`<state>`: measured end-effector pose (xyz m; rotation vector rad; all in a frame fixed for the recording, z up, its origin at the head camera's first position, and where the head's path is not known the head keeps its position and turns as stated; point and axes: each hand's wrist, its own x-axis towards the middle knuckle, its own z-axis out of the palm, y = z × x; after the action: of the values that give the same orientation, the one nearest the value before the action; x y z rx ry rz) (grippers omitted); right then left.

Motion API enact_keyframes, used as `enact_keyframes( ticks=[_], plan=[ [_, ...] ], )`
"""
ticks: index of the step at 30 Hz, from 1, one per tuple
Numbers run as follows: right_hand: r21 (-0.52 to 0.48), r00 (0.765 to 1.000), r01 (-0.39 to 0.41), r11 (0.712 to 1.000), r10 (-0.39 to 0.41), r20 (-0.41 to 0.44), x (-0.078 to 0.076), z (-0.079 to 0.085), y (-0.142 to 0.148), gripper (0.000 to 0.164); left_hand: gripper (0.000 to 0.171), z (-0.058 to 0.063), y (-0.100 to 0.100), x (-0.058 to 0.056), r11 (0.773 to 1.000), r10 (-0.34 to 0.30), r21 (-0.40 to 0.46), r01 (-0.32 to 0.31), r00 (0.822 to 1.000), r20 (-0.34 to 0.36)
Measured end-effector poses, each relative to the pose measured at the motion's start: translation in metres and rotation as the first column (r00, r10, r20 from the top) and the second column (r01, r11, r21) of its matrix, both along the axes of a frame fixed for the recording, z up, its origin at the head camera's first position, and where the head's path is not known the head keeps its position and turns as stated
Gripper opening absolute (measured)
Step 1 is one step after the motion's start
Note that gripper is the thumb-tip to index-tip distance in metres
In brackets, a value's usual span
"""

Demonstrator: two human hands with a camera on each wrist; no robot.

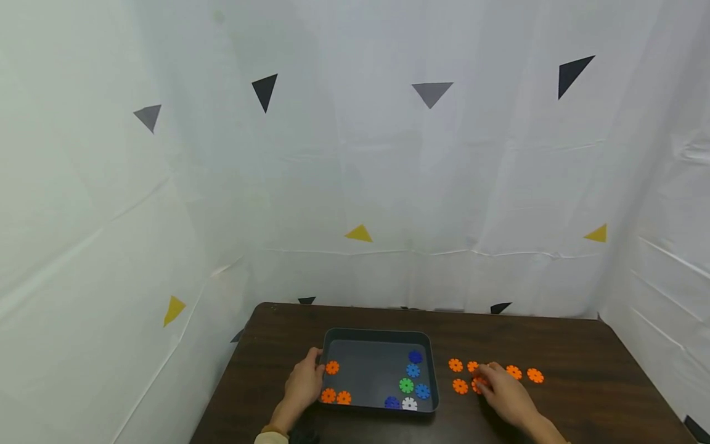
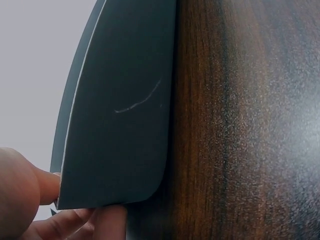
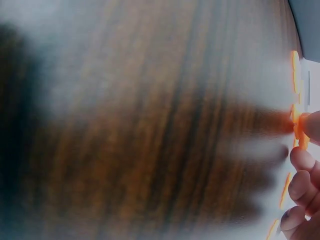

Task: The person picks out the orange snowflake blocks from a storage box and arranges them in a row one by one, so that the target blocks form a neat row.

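My left hand (image 1: 304, 383) grips the left side of a dark grey tray (image 1: 375, 335); in the left wrist view its thumb (image 2: 47, 187) is at the rim and its fingers curl under the tray's outer wall (image 2: 120, 125). My right hand (image 1: 505, 394) is over a group of orange notched discs on the table, right of the tray. Its thumb and fingers pinch an orange disc (image 3: 302, 131), partly hidden by the thumb. Other orange discs (image 1: 460, 386) lie around the hand in two rows.
Inside the tray, orange discs (image 1: 328, 395) lie along the left; blue discs (image 1: 422, 391), a green disc (image 1: 407, 385) and a white disc (image 1: 409, 404) are on the right. The brown table (image 1: 577, 345) stands against white sheeting (image 1: 388, 185) with coloured triangles.
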<state>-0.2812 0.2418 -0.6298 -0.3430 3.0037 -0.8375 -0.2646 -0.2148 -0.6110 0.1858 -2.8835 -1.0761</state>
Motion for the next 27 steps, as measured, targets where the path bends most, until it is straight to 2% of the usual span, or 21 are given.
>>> enact_keyframes(
  ticks=[5,12,18,23,27],
  plan=[
    [0.004,1.000,0.018,1.000,-0.018,-0.025,0.004,0.002,-0.001,0.011,0.036,0.000,0.000,0.002,1.000,-0.011,0.008,0.011,1.000,-0.017],
    [-0.005,0.986,0.066,0.998,-0.066,-0.151,0.007,0.014,-0.007,0.007,0.036,0.002,-0.002,0.003,0.999,-0.039,0.011,0.040,0.999,-0.037],
    [-0.061,0.985,0.010,0.998,-0.020,-0.171,-0.002,0.027,-0.028,0.007,0.036,0.003,-0.002,0.003,1.000,-0.031,0.007,0.031,0.999,-0.031],
    [-0.119,0.980,-0.018,0.993,-0.006,-0.200,-0.014,0.047,-0.057,0.006,0.036,0.002,-0.003,0.003,0.999,-0.034,0.004,0.034,0.999,-0.032],
    [-0.115,0.975,-0.058,0.992,0.032,-0.218,-0.022,0.062,-0.081,0.005,0.036,0.003,0.000,0.003,0.999,-0.035,0.015,0.035,0.999,-0.024]
  ],
)
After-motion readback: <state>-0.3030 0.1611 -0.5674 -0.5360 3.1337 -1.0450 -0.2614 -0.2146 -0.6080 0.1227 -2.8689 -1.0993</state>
